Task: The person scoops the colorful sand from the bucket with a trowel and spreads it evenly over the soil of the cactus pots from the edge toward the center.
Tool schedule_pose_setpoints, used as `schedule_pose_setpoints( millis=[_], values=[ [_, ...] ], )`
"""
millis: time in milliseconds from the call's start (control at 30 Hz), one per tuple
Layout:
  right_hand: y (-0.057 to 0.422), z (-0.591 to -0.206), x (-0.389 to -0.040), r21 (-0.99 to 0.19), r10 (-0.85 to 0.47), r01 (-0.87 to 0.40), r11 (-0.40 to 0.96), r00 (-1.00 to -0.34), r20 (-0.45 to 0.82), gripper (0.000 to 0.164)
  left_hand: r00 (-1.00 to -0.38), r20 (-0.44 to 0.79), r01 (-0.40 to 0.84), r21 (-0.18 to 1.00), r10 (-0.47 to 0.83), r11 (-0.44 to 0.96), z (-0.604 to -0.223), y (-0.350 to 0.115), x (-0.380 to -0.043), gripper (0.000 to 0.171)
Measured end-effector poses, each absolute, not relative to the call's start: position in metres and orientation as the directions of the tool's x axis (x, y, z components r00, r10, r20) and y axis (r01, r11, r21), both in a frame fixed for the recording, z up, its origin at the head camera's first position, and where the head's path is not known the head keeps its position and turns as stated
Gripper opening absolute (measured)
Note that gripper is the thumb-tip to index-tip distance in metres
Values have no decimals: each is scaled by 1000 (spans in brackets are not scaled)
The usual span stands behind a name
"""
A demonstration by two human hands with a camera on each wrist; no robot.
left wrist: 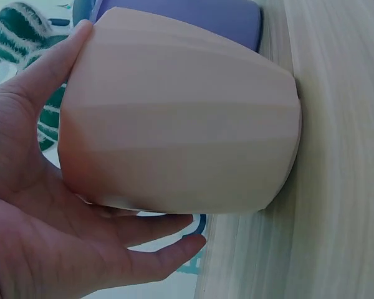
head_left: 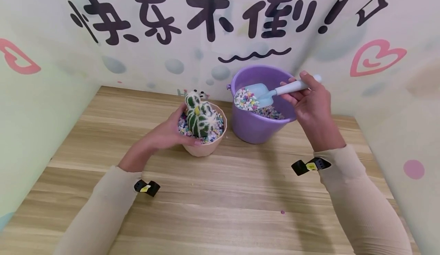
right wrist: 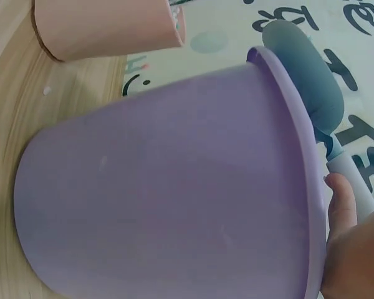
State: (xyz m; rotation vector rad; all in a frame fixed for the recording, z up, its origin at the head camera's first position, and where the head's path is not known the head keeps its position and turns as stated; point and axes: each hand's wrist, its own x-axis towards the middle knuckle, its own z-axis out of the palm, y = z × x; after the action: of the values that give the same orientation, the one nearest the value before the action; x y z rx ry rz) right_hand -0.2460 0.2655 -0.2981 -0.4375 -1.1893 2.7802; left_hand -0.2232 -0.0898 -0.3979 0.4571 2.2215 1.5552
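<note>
My right hand grips the white handle of a small light-blue shovel, its blade heaped with colourful pebbles. The blade is level over the near rim of a purple bucket, with more pebbles visible inside. In the right wrist view, the shovel's blue underside shows beyond the bucket rim. My left hand holds a pale peach flowerpot around its upper side, thumb at the near rim. A green cactus with white fuzz stands in the pot, ringed by pebbles.
Pot and bucket stand side by side on a wood-grain table, close to the printed backdrop behind. One purple pebble lies near the front. Covered walls border the table at both sides.
</note>
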Motion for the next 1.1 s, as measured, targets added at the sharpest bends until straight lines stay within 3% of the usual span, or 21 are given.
schedule_pose_setpoints(
  millis=[533,1100],
  values=[
    [239,-297,-243,-808,175,1,-589,-976,-128,19,-840,-158,6,954,519,301,-398,-95,-229,121],
    [221,-291,-237,-896,237,-49,-441,-969,-64,40,-840,-179,-18,952,512,305,-398,-95,-228,123]
  ],
)
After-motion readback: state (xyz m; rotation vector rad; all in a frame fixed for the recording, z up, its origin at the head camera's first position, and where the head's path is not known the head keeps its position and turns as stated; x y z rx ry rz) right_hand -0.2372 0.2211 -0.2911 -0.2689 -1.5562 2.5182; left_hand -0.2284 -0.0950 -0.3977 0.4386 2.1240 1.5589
